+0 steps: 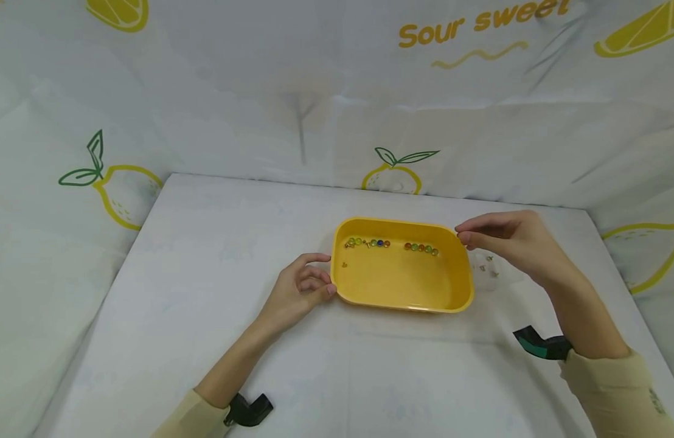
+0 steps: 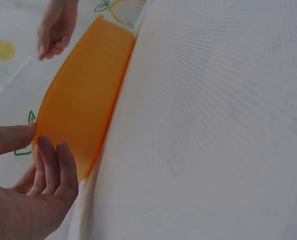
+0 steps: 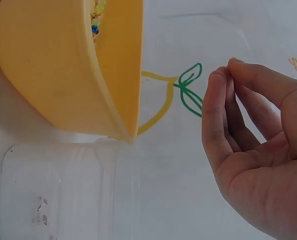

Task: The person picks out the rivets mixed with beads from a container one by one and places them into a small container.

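Note:
A yellow plastic tub (image 1: 403,222) sits in the middle of the white table. Two short rows of coloured beads (image 1: 378,243) lie along its far inner wall, with a tiny gold piece (image 1: 345,264) near the left end. My left hand (image 1: 319,275) rests against the tub's left wall (image 2: 83,95), thumb at the rim and fingers loosely curled. My right hand (image 1: 465,237) hovers over the tub's far right corner (image 3: 48,75). Its fingertips (image 3: 216,80) are drawn close together, and nothing shows between them.
A small clear container (image 1: 487,267) stands on the table against the tub's right side, with a few tiny pieces on its floor (image 3: 38,212). White cloth printed with lemons walls in the table at the back and on both sides.

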Demonstrator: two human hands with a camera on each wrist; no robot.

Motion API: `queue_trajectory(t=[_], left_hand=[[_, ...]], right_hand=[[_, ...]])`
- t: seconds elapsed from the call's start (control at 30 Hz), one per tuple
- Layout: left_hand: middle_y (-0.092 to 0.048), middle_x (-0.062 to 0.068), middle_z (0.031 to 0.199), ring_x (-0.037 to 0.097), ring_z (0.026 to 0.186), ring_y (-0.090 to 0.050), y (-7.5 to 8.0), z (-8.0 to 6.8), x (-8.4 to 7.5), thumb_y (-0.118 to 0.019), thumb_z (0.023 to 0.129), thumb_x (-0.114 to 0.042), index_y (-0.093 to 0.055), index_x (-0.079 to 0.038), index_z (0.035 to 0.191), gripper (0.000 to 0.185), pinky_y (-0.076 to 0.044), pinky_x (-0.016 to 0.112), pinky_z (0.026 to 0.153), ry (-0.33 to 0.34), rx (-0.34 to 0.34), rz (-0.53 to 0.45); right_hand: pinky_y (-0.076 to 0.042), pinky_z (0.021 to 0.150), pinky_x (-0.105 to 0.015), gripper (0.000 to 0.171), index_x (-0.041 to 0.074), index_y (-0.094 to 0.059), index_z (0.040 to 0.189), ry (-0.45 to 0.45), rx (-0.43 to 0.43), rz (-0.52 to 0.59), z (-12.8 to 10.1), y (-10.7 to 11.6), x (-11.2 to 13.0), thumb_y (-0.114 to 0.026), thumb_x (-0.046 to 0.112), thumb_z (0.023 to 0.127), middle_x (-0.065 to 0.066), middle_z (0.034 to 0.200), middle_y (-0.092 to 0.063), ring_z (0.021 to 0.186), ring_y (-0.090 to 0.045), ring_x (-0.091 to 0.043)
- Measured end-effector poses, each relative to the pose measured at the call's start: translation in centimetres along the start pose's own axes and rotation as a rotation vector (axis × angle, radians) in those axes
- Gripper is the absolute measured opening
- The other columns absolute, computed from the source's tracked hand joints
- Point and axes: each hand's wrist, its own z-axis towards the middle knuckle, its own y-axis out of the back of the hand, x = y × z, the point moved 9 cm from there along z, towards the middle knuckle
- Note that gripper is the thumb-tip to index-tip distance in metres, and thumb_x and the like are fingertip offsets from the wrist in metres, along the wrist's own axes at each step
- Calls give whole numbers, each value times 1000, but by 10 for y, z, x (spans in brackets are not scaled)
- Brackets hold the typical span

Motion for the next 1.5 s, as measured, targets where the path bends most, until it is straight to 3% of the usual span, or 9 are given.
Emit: queue_trajectory(t=[0.17,0.4,0.67,0.9,1.17,1.3,1.5], left_hand=[[-71,10,107,15,89,-73,-1,1,-1,-80,95,-6,-57,-11,148,58,-58,20,85,-3,4,-7],[-71,10,106,13,87,-73,-2,2,-1,-80,95,-6,-56,-10,148,58,-57,20,84,-9,9,-7],[-70,9,104,16,86,-73,-3,1,-2,-79,95,-5,-56,-9,147,57,-58,20,82,-2,9,-14],[-70,8,103,24,88,-72,-3,-1,-2,-78,96,-5,-56,-9,146,56,-58,20,83,10,7,-5],[-71,9,104,23,88,-73,-3,0,-1,-78,95,-4,-55,-9,146,56,-58,21,81,2,8,-13],[-71,10,104,22,87,-73,-3,0,-1,-78,95,-4,-56,-10,146,56,-58,21,81,2,8,-16],[-72,10,104,24,88,-73,-3,0,-1,-78,95,-4,-56,-10,145,55,-58,21,81,7,3,-9]], right_hand=[[-61,82,-15,27,3,-79,123,76,34,1,4,-7,14,-78,20,101,9,104,-83,90,-78,-12],[-63,82,-20,23,8,-82,120,49,39,-18,9,-14,26,-80,19,100,10,104,-82,91,-77,-14],[-62,85,-19,26,11,-81,121,23,106,-30,20,-29,37,-80,27,100,-4,112,-83,95,-77,-14],[-63,86,-20,27,7,-80,122,93,196,-11,31,-49,52,-79,24,101,-7,113,-83,95,-78,-13],[-65,85,-25,27,4,-80,122,94,274,-3,41,-71,62,-79,20,100,-17,114,-82,91,-77,-13],[-64,83,-24,25,5,-80,121,106,303,13,46,-80,66,-80,18,100,-16,113,-82,90,-77,-13],[-60,72,-24,24,4,-80,121,142,336,-16,51,-89,72,-79,17,100,-9,99,-81,81,-70,-17]])
